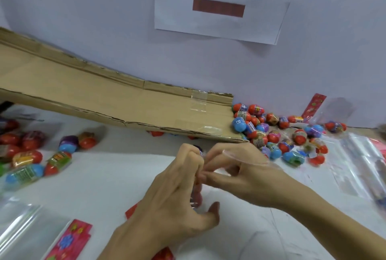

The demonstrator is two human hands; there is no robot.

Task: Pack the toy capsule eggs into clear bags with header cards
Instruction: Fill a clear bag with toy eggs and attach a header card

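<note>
Left hand [179, 193] clutches a clear bag [197, 195] (eggs inside); right hand [236, 168] pinches its mouth.

Bare desk [117, 178] lies open left of my hands; the cardboard ramp [108, 101] blocks behind, loose eggs [277, 134] crowd the right, and what look like bagged eggs [23, 157] sit far left.

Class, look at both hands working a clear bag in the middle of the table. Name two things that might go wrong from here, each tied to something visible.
1. The left hand and right hand pinch a thin clear bag; it may slip or tear, though blur hides the grip.
2. The loose egg pile at the foot of the cardboard ramp lies near the right forearm; a sweep may scatter eggs.
</note>
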